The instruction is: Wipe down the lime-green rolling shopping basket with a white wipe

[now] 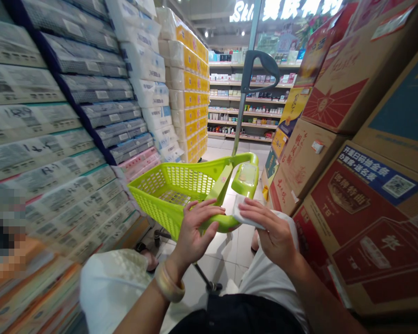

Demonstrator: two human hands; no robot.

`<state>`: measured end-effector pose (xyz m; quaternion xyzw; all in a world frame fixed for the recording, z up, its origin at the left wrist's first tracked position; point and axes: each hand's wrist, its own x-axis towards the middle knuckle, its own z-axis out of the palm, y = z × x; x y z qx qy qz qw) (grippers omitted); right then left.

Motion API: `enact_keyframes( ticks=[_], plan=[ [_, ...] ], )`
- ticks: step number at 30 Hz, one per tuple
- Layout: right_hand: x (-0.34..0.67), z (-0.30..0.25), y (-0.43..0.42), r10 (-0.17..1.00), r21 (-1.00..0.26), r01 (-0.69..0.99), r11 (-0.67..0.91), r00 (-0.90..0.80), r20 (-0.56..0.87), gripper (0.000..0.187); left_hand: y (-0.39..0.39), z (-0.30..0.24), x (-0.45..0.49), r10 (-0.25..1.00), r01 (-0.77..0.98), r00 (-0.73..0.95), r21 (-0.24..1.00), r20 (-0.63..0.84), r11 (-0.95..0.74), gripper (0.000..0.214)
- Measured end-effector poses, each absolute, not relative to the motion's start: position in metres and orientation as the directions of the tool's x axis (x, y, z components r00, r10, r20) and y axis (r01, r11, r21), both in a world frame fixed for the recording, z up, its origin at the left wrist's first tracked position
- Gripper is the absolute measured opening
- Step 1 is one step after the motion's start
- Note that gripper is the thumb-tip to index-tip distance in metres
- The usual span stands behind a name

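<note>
Left hand (pixel 197 227) is resting on cart (pixel 160 211), grip unclear | right hand (pixel 273 229) is grasping white cloth (pixel 237 212) | cart's long axis is pointing left

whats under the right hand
A white cloth or tissue, at the corner of the green rail. The right hand hides part of it; the rail beneath is covered.

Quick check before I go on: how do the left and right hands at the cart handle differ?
The left hand rests its fingers on the green cart handle with no cloth; the right hand holds a white cloth or tissue at the handle's bend. Just behind the left hand is a gold-toned bangle; none shows behind the right hand. Both are ungloved, backs toward the camera.
</note>
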<state>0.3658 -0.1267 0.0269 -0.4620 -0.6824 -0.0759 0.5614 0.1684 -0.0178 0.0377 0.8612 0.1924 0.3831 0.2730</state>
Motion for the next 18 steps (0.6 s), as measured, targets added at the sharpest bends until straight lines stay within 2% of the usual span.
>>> enact_keyframes(
  ticks=[5,11,15,18],
  plan=[
    [0.371,0.028,-0.123,0.522,-0.407,0.779,0.477,0.121,0.844,0.038,-0.009,0.039,0.16,0.575,0.113,0.607,0.657,0.548,-0.745,0.03],
    [0.364,0.034,-0.12,0.563,-0.299,0.751,0.589,-0.117,0.818,0.04,0.0,0.035,0.149,0.616,0.047,0.539,0.71,0.574,-0.703,0.034],
    [0.368,0.038,-0.115,0.541,-0.286,0.826,0.485,-0.027,0.84,0.04,0.006,0.036,0.141,0.643,0.038,0.533,0.744,0.55,-0.667,0.036],
    [0.367,0.041,-0.113,0.561,-0.243,0.823,0.513,-0.106,0.821,0.039,0.009,0.042,0.136,0.644,0.076,0.576,0.751,0.504,-0.656,0.037]
  ],
)
